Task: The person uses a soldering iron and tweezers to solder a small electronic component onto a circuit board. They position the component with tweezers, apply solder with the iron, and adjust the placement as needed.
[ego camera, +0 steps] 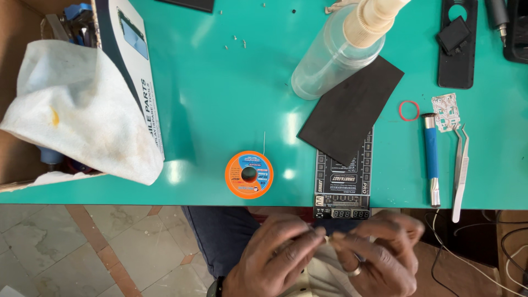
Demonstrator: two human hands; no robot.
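Below the near edge of the turquoise surface (220, 110), the left hand (272, 256) and right hand (379, 253) are pinching a tiny pale piece (328, 237) between their fingertips; the orange solder spool (249, 174) is lying just beyond the left grip.

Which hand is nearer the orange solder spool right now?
Left. The left hand sits just below the orange solder spool; the right hand is farther off, below the black board.
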